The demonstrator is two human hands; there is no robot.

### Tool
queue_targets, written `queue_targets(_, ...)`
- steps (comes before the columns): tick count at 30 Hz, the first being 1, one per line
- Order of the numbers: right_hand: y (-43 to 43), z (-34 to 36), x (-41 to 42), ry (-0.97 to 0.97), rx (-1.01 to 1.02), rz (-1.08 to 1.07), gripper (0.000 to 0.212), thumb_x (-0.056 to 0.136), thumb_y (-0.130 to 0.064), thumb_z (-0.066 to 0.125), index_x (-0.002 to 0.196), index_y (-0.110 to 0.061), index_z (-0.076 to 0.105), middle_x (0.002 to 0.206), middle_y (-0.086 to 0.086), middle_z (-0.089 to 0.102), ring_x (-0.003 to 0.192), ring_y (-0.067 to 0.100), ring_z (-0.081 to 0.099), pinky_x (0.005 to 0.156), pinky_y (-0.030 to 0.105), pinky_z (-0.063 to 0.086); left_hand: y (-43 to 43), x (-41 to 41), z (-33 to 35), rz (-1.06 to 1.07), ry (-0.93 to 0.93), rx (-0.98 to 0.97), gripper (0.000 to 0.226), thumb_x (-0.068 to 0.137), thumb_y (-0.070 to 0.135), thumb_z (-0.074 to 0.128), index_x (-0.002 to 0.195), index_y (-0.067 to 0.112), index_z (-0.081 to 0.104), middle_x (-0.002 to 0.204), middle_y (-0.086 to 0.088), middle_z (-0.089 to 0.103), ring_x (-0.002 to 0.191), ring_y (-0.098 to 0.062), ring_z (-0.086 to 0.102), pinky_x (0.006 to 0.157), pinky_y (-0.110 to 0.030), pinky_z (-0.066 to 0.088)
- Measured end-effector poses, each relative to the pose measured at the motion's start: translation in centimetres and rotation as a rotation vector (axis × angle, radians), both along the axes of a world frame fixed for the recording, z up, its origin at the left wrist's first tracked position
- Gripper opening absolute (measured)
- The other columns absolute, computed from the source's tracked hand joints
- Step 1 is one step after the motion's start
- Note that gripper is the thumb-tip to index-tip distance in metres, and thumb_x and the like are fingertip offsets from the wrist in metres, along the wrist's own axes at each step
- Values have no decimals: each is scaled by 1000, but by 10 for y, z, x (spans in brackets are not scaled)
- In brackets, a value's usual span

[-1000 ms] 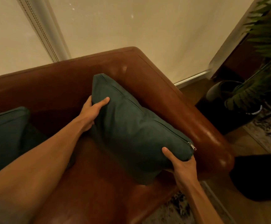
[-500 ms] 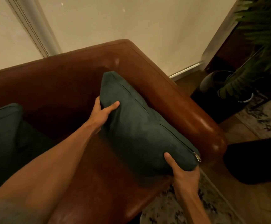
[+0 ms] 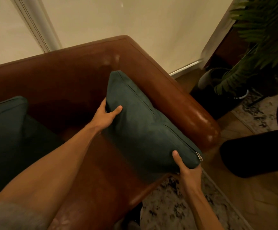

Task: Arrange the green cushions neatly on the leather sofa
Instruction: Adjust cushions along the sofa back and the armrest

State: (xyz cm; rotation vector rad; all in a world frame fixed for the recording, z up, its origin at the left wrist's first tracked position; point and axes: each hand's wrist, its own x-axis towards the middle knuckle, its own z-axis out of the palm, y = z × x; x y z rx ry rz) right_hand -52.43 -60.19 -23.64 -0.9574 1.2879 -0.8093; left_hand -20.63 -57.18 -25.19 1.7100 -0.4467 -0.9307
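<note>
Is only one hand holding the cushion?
No, the left hand grips the cushion at its far edge, the right hand at its near corner.

Both hands, left hand [image 3: 106,114] and right hand [image 3: 187,171], grip a green cushion [image 3: 144,123] (zipper up) against the sofa [image 3: 71,77] arm.

- You had the brown leather sofa [image 3: 78,83] with a patterned rug [image 3: 176,211] at its front corner;
- the zipped green cushion [image 3: 144,128] stood on edge on its seat, against the right armrest [image 3: 186,105];
- a second green cushion [image 3: 3,130] leaned against the backrest at left.
</note>
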Motion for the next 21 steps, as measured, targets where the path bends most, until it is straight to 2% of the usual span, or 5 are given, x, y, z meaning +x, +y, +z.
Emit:
queue_targets(4,-11,34,1,213,-125,-61,63,66,-51,74,121,-25,57,119,-7,60,114,16,55,99,39,48,14,-3,14,52,15,121,74,95,32,62,156,26,20,161,-1,27,144,-28,34,112,-52,38)
queue_targets(8,-31,71,19,300,-364,-74,32,81,-36,75,109,-31,60,124,-7,60,117,17,57,98,40,51,40,-6,34,38,-2,178,67,97,32,59,154,28,24,157,-4,34,134,-31,47,88,-36,50)
queue_targets(12,-35,109,66,312,-556,205,23,86,-29,71,106,-32,62,117,-19,59,118,7,54,83,9,34,70,-6,64,105,-100,164,57,97,28,58,150,25,35,150,-2,42,130,-26,50,82,-31,53)
queue_targets(15,-23,127,111,242,-617,505,19,87,-27,71,104,-32,64,113,-16,64,114,4,57,87,14,40,96,0,87,162,-187,194,55,96,31,60,147,30,38,148,2,45,130,-25,49,102,-44,47)
queue_targets(21,20,152,186,183,-681,971,21,89,-27,67,109,-32,64,115,-12,65,100,-10,53,88,13,37,164,5,129,268,-311,223,57,95,33,61,147,31,38,152,3,41,128,-24,49,99,-41,47)
